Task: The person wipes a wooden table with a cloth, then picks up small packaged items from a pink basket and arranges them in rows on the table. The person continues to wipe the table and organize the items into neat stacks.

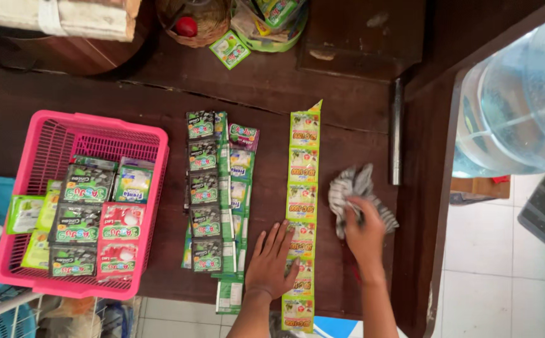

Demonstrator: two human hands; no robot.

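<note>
Dark wooden tabletop (347, 106) is carrying sachet strips; the right hand (365, 233) is bunching a soft, light striped rag (355, 188) in curled fingers, while the left hand (272, 263), fingers spread flat, is pinning the slippery green sachet strip (302, 188).

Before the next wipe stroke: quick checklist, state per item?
1. Right hand grips the grey rag: ok.
2. Left hand lies flat on the wooden table, fingers touching the yellow-green sachet strip: ok.
3. Table right of the rag, up to the metal bar, bare: ok.
4. Strip lies close beside the rag, may get caught: not ok.
5. Dark sachet strips and pink basket well left of the rag: ok.
6. Whether the rag is damp: cannot tell.
</note>
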